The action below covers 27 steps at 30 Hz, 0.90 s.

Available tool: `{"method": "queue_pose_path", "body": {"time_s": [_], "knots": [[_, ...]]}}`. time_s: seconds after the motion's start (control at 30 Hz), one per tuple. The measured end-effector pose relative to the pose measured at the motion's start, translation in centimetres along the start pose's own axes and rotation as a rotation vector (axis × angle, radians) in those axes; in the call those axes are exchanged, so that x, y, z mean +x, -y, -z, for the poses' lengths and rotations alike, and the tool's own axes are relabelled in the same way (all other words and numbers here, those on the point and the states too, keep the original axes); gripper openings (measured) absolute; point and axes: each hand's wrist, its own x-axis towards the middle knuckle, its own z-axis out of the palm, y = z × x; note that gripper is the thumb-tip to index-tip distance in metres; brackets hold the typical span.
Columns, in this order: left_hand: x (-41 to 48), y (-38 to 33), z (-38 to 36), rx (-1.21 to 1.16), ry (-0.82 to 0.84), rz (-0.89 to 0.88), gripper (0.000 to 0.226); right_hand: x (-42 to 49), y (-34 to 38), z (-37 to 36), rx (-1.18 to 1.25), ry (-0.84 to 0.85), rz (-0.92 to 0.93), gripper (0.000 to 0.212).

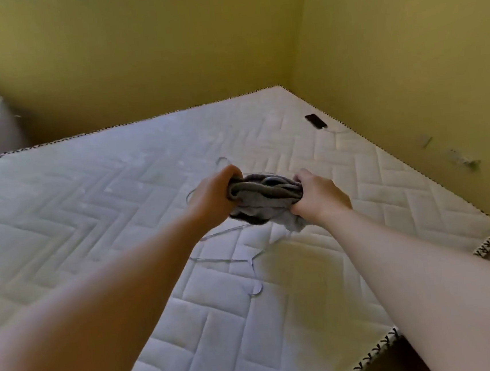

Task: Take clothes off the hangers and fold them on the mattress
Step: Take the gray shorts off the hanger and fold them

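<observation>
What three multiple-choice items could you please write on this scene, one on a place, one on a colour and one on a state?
1. Where does the phone lie?
A) on the mattress, near the right wall
B) on a chair
C) on a windowsill

2. What colour is the garment?
A) red
B) grey
C) white

3. How is the garment held?
A) lying flat, untouched
B) bunched, gripped by both hands
C) draped over a chair

Answers:
1 A, since the phone rests on the quilted top close to the wall.
2 B, since the cloth is grey throughout.
3 B, since the left hand and the right hand curl their fingers round its two ends above the mattress.
</observation>
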Motion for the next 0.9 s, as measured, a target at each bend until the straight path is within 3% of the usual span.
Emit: {"method": "queue_pose_path", "body": {"time_s": [0.1,0.27,0.37,0.47,0.63,0.9], "knots": [[-2.5,2.9,-4.7,0.024,0.127,0.085,0.032,-1.3,-2.6,-6.0,-0.002,0.102,-0.061,0.03],[-8.3,7.6,-11.8,0.05,0.48,0.213,0.028,-5.2,-7.4,-15.4,0.017,0.459,-0.154,0.026],[-10.1,8.7,-14.1,-0.013,0.577,0.299,0.027,-6.3,-9.1,-17.9,0.044,0.612,-0.148,0.028],[-9.8,9.1,-16.1,-0.098,0.574,0.389,0.031,-5.4,-10.5,-18.5,0.051,0.595,-0.145,0.022],[-5.0,9.7,-18.5,-0.31,0.389,0.536,0.049,-0.5,-12.3,-18.5,0.063,0.428,-0.113,0.019],[-0.2,14.4,-27.1,-0.243,0.178,0.603,0.045,7.7,-15.2,-24.1,-0.106,0.222,-0.041,0.03]]}}
